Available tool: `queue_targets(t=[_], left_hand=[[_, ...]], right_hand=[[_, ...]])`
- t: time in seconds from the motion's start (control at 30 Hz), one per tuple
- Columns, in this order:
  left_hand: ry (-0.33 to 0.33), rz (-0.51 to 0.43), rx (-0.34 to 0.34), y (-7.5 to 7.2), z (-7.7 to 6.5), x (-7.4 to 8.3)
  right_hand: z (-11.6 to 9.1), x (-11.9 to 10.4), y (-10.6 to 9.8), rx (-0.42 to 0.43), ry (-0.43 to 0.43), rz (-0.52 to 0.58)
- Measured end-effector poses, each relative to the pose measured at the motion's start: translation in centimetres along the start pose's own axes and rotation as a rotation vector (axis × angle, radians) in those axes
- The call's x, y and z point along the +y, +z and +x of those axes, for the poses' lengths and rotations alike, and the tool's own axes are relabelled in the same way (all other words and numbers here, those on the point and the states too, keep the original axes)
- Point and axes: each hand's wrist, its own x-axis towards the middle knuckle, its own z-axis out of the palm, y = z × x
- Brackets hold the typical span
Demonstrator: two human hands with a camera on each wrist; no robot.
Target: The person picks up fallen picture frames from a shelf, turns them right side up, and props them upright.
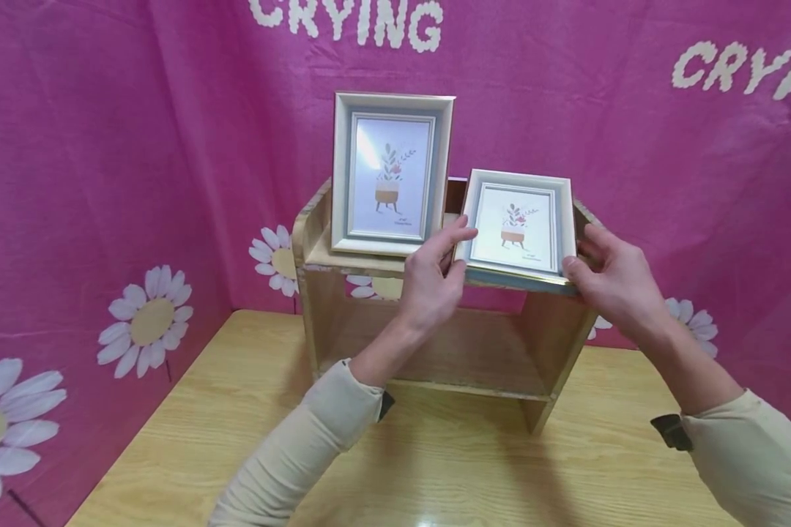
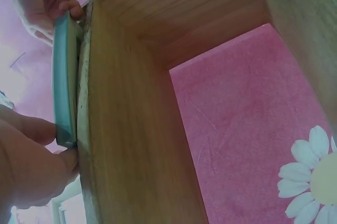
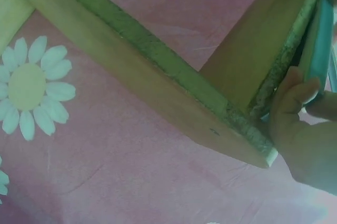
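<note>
A picture frame [image 1: 515,227] with a pale border and a plant print leans back at a low angle on the top of a small wooden shelf [image 1: 321,252]. My left hand [image 1: 435,277] pinches its left side near the lower corner, while my right hand [image 1: 618,282] grips the right side, thumb on the front corner. Seen from below in the left wrist view, the frame's blue-green edge [image 2: 62,77] lies along the shelf's top board, between both hands. A second, matching picture frame [image 1: 393,176] stands upright on the shelf's left part, apart from my fingers.
The wooden shelf has an open compartment with a lower board [image 1: 435,351] and stands on a wood-grain table [image 1: 250,424]. Behind and to the left hangs a pink cloth [image 1: 105,146] printed with daisies and white letters.
</note>
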Motion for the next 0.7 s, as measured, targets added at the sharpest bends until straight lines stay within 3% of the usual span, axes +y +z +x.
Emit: queue_targets(t=[0.13, 0.33, 0.47, 0.7], left_hand=[[0.010, 0.011, -0.021, -0.2, 0.1, -0.2], [0.006, 0.023, -0.032, -0.8, 0.1, -0.2], [0.040, 0.088, -0.050, -1.1, -0.1, -0.3], [0.059, 0.179, -0.075, -1.2, -0.3, -0.3]], right_hand=[[0.0, -0.1, -0.5, -0.053, 0.042, 0.063], [0.1, -0.6, -0.3, -0.041, 0.034, 0.062], [-0.2, -0.7, 0.0, 0.011, 0.018, 0.027], [-0.9, -0.2, 0.4, 0.138, -0.120, -0.003]])
